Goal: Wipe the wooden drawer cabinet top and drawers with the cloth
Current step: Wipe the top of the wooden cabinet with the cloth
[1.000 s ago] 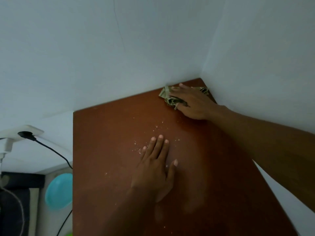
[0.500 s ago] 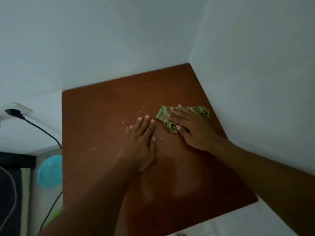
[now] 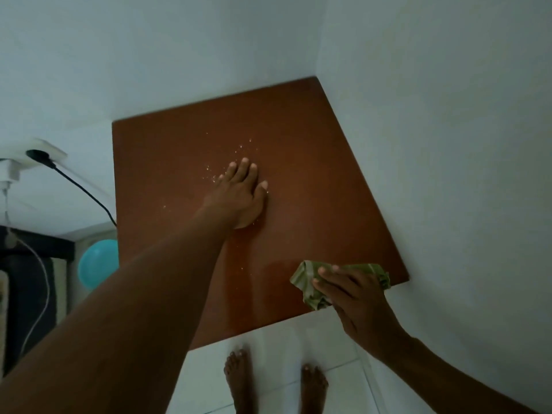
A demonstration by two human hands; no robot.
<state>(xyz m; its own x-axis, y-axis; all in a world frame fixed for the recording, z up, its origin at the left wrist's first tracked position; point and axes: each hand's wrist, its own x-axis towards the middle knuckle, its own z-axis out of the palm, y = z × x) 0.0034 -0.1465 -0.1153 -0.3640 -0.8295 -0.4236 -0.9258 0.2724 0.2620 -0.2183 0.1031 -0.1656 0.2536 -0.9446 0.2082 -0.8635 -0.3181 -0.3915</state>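
Observation:
The reddish-brown wooden cabinet top point(image 3: 185, 144) fills the middle of the head view, set into a corner of white walls. White crumbs point(image 3: 239, 150) are scattered near its centre. My left hand point(image 3: 240, 198) lies flat on the top with straight fingers, among the crumbs. A crumpled green cloth point(image 3: 307, 282) sits at the near right corner of the top. My right hand point(image 3: 355, 297) presses down on the cloth, fingers spread over it. The drawers below are hidden.
White walls close in behind and on the right. A wall socket point(image 3: 44, 153) with a black cable hangs left of the cabinet. A turquoise balloon point(image 3: 97, 264) lies low on the left. My bare feet point(image 3: 239, 377) stand on white floor tiles.
My right hand has dragged the cloth from the far right corner along the right side to the near right corner. My left hand stayed flat near the crumbs. The camera tilted down.

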